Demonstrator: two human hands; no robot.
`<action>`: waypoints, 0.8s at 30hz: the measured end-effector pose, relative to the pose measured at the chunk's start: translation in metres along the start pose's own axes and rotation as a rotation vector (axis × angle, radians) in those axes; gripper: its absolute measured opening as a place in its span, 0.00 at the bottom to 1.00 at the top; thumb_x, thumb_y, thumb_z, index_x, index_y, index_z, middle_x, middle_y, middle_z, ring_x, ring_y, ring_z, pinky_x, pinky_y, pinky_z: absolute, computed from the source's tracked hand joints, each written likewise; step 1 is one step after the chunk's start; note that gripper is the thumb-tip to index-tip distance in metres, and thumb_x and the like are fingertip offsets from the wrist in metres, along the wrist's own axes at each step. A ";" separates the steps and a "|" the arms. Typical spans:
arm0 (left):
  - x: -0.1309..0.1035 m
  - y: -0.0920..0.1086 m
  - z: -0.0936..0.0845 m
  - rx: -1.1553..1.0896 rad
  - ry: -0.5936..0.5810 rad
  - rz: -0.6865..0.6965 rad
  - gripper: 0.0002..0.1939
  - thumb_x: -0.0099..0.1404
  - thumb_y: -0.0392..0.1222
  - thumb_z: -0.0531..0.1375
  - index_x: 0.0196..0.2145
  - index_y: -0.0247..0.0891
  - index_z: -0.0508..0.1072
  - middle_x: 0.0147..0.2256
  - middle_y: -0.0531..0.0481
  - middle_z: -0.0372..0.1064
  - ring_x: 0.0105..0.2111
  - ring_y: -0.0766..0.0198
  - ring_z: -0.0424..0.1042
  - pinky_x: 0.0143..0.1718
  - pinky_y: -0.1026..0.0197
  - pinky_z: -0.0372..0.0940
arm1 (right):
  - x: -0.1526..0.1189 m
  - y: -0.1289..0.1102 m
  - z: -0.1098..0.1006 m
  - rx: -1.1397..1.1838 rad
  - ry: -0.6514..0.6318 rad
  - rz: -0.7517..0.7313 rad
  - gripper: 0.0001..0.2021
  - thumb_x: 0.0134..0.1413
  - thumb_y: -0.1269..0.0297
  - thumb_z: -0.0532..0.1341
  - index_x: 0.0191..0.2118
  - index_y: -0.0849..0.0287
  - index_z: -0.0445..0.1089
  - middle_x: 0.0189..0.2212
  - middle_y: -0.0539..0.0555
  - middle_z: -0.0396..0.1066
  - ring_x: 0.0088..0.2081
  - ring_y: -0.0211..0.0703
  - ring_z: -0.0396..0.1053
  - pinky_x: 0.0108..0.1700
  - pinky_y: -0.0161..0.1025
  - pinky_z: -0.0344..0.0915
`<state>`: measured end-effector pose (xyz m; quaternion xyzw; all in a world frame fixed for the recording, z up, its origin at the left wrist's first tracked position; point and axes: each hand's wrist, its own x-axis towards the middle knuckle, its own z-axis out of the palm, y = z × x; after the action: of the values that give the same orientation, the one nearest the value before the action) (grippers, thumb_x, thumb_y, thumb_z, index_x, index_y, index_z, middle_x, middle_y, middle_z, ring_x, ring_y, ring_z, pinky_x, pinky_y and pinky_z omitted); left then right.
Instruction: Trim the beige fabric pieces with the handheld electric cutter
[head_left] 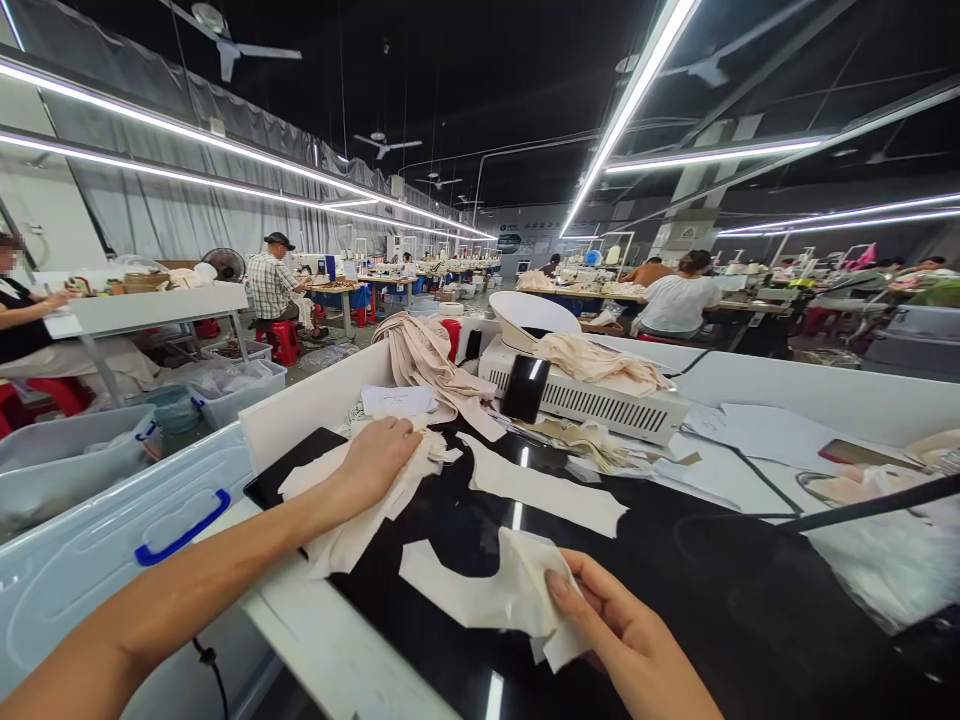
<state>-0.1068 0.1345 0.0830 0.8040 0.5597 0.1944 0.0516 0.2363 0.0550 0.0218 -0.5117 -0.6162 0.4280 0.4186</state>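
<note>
My right hand point(611, 610) pinches a cream cut fabric piece point(525, 580) between thumb and fingers, low over the black tabletop point(442, 650). The piece is folded at the thumb, and a curved strip of it trails left. My left hand point(382, 455) is closed on a loose heap of cream fabric pieces point(345, 540) at the table's left side, its fingertips partly hidden. Between and beyond the hands, another cut fabric piece point(540, 490) lies flat on the black surface.
Behind the work surface stand a white vented machine point(645, 410), a dark phone-like device point(525, 388) and draped pinkish fabric point(427, 360). A black bar point(877, 505) crosses at right. Left below are a lidded plastic bin point(97, 570) and tubs. Several people sit at tables farther off.
</note>
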 end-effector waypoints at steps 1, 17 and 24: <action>0.001 0.000 -0.005 -0.017 0.030 -0.011 0.21 0.86 0.25 0.55 0.58 0.39 0.85 0.68 0.30 0.81 0.75 0.35 0.76 0.82 0.31 0.67 | -0.002 0.000 0.001 0.064 -0.017 0.039 0.41 0.59 0.11 0.74 0.48 0.48 0.91 0.32 0.53 0.82 0.34 0.53 0.81 0.37 0.41 0.81; -0.023 0.100 0.048 -1.031 -0.329 -0.078 0.49 0.64 0.97 0.67 0.41 0.43 0.69 0.38 0.53 0.71 0.38 0.61 0.68 0.40 0.60 0.63 | -0.026 -0.011 0.009 0.405 -0.060 0.191 0.21 0.50 0.46 0.89 0.46 0.50 0.93 0.39 0.53 0.87 0.43 0.52 0.83 0.51 0.44 0.80; -0.030 0.106 0.029 -1.099 -0.386 -0.112 0.47 0.60 0.92 0.75 0.39 0.43 0.72 0.33 0.57 0.66 0.32 0.64 0.62 0.34 0.60 0.56 | -0.036 -0.010 0.015 0.452 -0.124 0.260 0.35 0.49 0.25 0.88 0.47 0.52 0.91 0.43 0.56 0.85 0.46 0.54 0.82 0.59 0.51 0.83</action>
<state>-0.0113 0.0717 0.0807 0.6491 0.3988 0.3031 0.5725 0.2238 0.0167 0.0243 -0.4529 -0.4583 0.6357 0.4251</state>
